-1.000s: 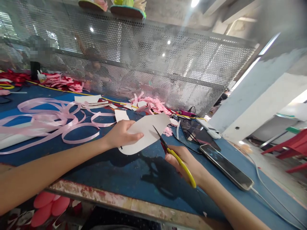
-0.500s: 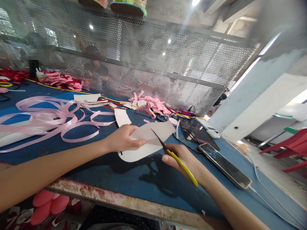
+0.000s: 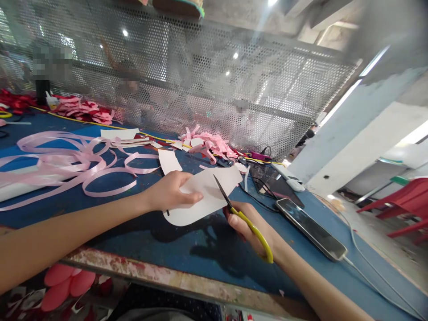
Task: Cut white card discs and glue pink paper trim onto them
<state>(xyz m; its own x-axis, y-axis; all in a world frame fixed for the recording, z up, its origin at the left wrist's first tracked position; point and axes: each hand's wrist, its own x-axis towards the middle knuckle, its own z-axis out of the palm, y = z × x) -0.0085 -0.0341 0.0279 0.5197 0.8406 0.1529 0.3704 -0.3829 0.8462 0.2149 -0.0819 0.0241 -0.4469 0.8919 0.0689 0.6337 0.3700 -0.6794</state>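
Note:
A white piece of card [image 3: 197, 214] with a rounded near end is pinched in my left hand [image 3: 174, 191], thumb on top, held just over the blue table. My right hand [image 3: 250, 223] is closed around yellow-handled scissors [image 3: 256, 232]. Their dark blade lies across the card's right part, pointing up and left; the other blade is hidden under the card. Just behind my left hand lies another small white card piece [image 3: 169, 161]. Loops of pale pink ribbon [image 3: 109, 191] spread over the table to the left.
A phone [image 3: 310, 227] on a white cable lies right of my right hand, near a dark tablet-like device [image 3: 276, 185]. Pink ribbon pieces [image 3: 214, 141] and stacked white cards [image 3: 120, 133] sit farther back. A perforated metal screen [image 3: 200, 80] stands behind the table.
The scissors' handles have spread apart and the blade has shifted slightly right on the card. My left hand keeps its hold on the card. The view has shifted slightly.

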